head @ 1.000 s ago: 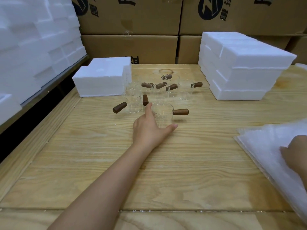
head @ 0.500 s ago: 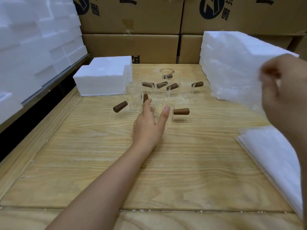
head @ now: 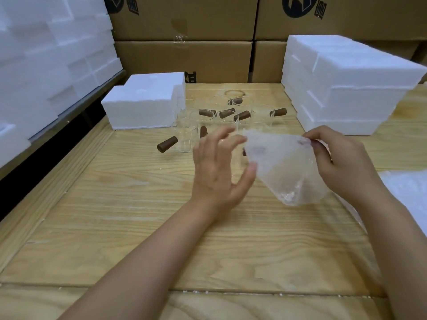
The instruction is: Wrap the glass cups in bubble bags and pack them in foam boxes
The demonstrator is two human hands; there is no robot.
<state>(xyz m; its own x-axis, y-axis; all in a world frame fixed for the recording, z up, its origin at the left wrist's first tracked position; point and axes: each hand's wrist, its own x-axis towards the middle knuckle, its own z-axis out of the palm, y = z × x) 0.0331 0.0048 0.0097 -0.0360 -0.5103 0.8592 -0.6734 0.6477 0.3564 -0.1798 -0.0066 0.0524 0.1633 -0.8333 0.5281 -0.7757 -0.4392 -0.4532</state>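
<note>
Head view, bubble bag (head: 285, 168) hanging point-down, right hand (head: 342, 162) pinching top

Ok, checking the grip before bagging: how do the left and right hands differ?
The right hand pinches the bubble bag at its top edge; the left hand grips nothing. The right hand is curled; the left hand is spread. Both are over the table, at the bag.

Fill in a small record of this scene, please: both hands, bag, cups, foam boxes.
right hand: pinches the top edge of a bubble bag
left hand: fingers spread beside the bag; unclear whether it holds a cup
glass cups: grouped upright on the table, brown handles
foam boxes: a stack at the right of the cups
spare bags: pile at the table's right edge
</note>
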